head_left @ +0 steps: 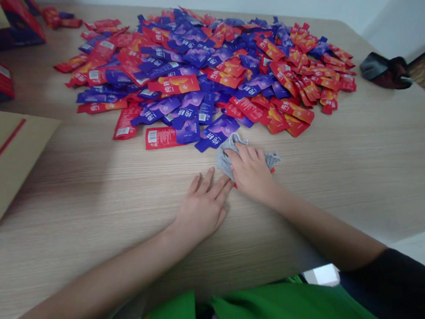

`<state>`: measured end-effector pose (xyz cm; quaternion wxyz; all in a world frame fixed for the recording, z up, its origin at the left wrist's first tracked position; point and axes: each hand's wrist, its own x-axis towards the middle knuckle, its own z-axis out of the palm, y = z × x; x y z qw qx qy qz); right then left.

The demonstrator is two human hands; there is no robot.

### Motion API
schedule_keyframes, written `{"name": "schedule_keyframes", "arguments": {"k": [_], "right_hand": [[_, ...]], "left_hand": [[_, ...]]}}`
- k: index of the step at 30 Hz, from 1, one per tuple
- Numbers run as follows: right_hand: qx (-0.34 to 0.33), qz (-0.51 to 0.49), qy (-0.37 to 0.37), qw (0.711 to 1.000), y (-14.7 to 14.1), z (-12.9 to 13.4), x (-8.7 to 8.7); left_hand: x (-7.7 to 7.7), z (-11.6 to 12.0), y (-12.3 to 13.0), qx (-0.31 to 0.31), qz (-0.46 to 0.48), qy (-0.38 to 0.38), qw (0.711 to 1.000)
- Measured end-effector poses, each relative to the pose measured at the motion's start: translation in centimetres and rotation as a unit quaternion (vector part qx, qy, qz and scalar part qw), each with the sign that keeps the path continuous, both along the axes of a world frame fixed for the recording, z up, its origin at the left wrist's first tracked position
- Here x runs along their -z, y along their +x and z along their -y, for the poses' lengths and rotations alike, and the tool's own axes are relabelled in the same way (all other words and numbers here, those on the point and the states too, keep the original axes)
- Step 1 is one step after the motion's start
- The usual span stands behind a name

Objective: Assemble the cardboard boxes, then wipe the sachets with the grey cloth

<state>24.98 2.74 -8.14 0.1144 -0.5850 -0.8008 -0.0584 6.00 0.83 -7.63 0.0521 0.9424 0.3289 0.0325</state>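
My right hand (253,173) grips a grey cloth (225,159) and presses it down on the wooden table. Under the cloth and hand lies a red sachet (272,170), of which only small red edges show. My left hand (203,205) rests flat beside it with fingers spread, the fingertips reaching the sachet's left end. Just beyond the cloth is the near edge of a big heap of red and purple sachets (179,85). A purple sachet (217,130) lies closest to the cloth.
Cardboard boxes with red and dark blue sides stand at the left, one box flap (7,152) jutting over the table (125,187). A dark, shiny object (385,71) sits near the right edge. A white wall rises behind the heap.
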Motion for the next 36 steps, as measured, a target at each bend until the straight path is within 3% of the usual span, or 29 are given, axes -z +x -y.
{"name": "schedule_keyframes", "arguments": {"k": [7, 14, 18, 22, 25, 27, 30, 32, 36], "right_hand": [[0.042, 0.0, -0.004, 0.999, 2.2, 0.0, 0.5], [0.147, -0.048, 0.008, 0.988, 6.6, 0.5, 1.5], [0.143, -0.124, 0.023, 0.982, 9.3, 0.3, 1.8], [0.133, -0.247, 0.038, 0.959, 9.6, 1.2, 1.5], [0.116, -0.289, -0.02, 0.95, 7.2, 3.4, 0.5], [0.053, -0.307, -0.11, 0.944, 4.9, 5.0, -0.7], [-0.068, -0.333, -0.247, 0.907, 2.3, 6.6, -2.7], [-0.082, -0.35, -0.269, 0.893, 1.9, 6.7, -3.7], [-0.044, -0.356, -0.224, 0.906, 3.1, 5.5, -3.7]], "left_hand": [[-0.4, 0.1, 0.3, -0.007, -0.019, 0.007, 1.0], [-0.4, 0.2, 0.4, -0.003, -0.016, 0.011, 1.0], [-0.3, -0.6, 0.0, 0.011, -0.002, 0.012, 1.0], [-1.8, -0.7, 0.0, -0.056, -0.002, 0.052, 0.997], [-2.9, 0.5, 0.9, -0.115, -0.006, 0.081, 0.99], [-3.1, 1.3, 1.5, -0.149, -0.015, 0.072, 0.986], [-2.2, 1.6, 2.0, -0.196, -0.026, 0.043, 0.979], [-1.3, 1.0, 1.8, -0.168, -0.008, 0.018, 0.986], [0.2, -0.7, 1.0, 0.004, 0.074, -0.037, 0.997]]}}
